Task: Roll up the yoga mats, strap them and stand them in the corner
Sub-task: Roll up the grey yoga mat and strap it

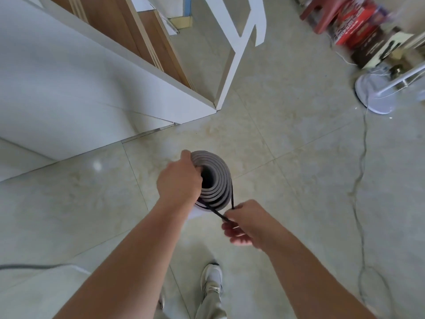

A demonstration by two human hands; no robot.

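Glossy beige tile floor (287,139); white wood-lined cabinet (92,84) left; fan base (373,95) right.

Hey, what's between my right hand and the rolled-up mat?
In the head view, only a black strap spans that gap: it runs from the rolled grey mat down to the right hand, whose fingers pinch it. Tile floor shows beneath.

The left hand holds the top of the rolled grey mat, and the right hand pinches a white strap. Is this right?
Not quite. The head view shows a black strap, not white. The left hand does hold the top of the rolled grey mat, and the right hand pinches the strap.
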